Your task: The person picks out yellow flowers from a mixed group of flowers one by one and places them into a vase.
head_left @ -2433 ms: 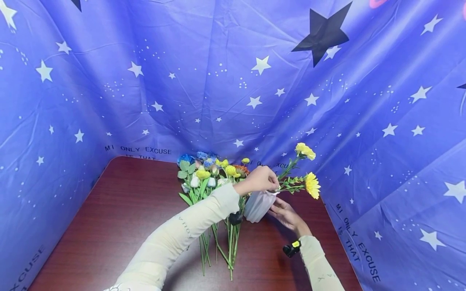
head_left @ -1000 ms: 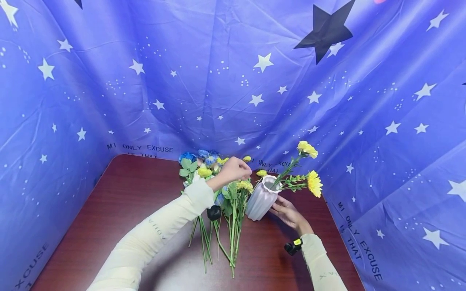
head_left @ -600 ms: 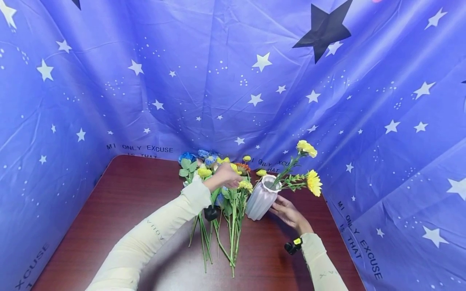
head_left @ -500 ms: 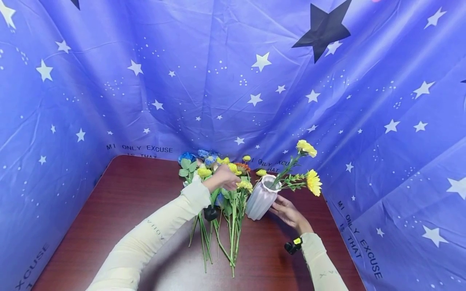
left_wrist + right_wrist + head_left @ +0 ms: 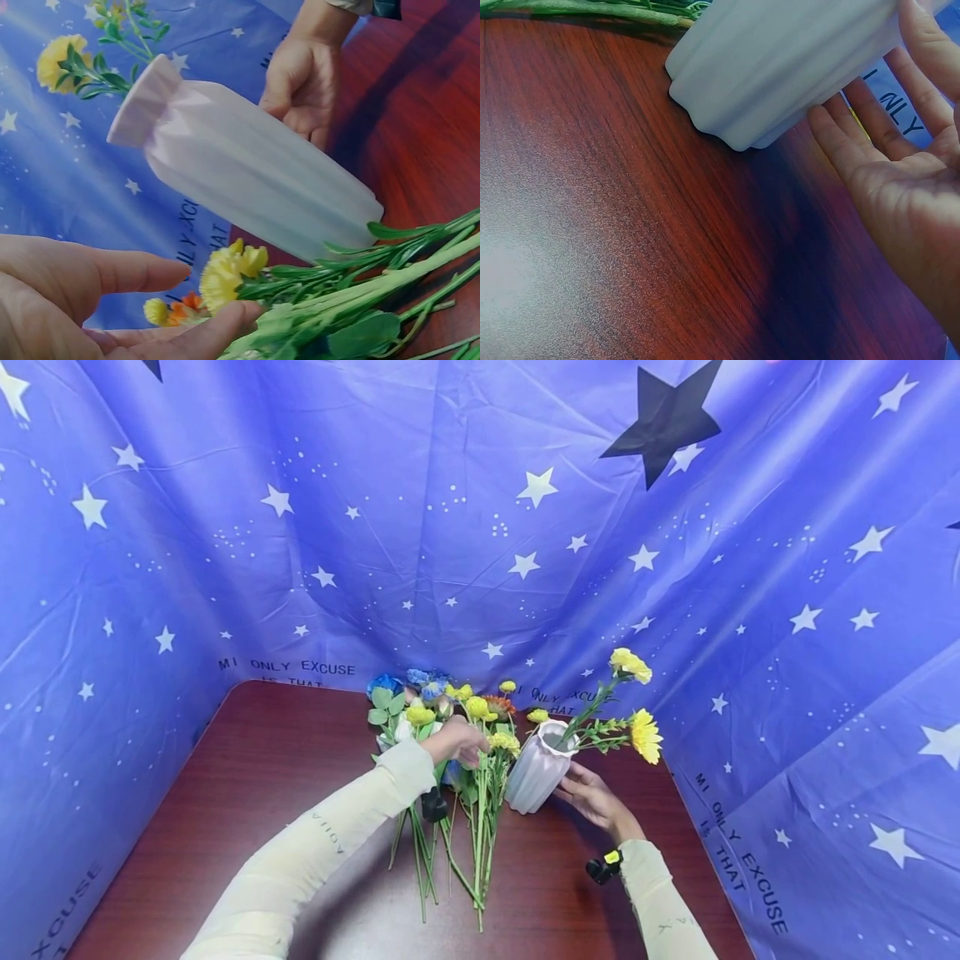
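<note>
While the right hand (image 5: pixel 596 802) supports it from beside and below with nearly straight fingers, a pale ribbed vase (image 5: pixel 536 778) leans to the right, its base down at the table (image 5: pixel 277 777) and its scalloped mouth facing up. Two yellow blooms stand out of that mouth on leafy green stems: a ruffled flower (image 5: pixel 632 666) higher up and a daisy-like flower (image 5: pixel 646 737) lower and farther right. The left hand (image 5: pixel 456 742) is open over the loose flowers, thumb and fingers spread around a yellow flower head (image 5: pixel 504 742); whether a fingertip touches it, I cannot tell. That head belongs to a bunch of green stems (image 5: pixel 480 827) lying on the tabletop just left of the vase, tips toward the person. Among its blossoms are a blue flower (image 5: pixel 385 684), an orange flower (image 5: pixel 500 705) and several more yellow ones. Dark reddish-brown wood grain covers the table, with a glare near its front edge. Around the back and sides hangs a blue-violet cloth (image 5: pixel 420 568), printed with white stars, one large black star (image 5: pixel 663 422) and lines of black lettering.
</note>
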The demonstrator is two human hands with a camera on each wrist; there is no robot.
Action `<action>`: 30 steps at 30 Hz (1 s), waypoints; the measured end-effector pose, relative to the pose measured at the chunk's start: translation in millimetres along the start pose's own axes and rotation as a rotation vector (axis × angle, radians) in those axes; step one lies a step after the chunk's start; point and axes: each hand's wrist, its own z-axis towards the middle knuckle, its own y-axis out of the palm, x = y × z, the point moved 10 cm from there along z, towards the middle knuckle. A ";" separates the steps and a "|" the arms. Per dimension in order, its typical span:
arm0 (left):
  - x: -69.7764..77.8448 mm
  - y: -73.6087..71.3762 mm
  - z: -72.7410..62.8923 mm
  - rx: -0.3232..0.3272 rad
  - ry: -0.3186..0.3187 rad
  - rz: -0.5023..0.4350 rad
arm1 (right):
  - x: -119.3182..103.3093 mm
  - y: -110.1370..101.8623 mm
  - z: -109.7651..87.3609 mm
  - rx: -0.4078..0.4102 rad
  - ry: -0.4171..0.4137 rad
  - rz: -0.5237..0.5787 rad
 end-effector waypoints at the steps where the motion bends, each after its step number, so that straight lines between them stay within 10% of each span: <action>1: -2.0 0.2 0.6 0.004 -0.007 -0.005 | 0.3 -0.2 0.3 0.005 0.003 -0.004; 16: -22.0 6.4 10.0 0.065 -0.040 0.168 | 0.3 0.5 3.5 0.005 0.005 -0.004; 30: -36.6 14.2 11.1 0.085 -0.029 0.147 | 2.5 -0.7 -1.9 0.006 0.009 -0.016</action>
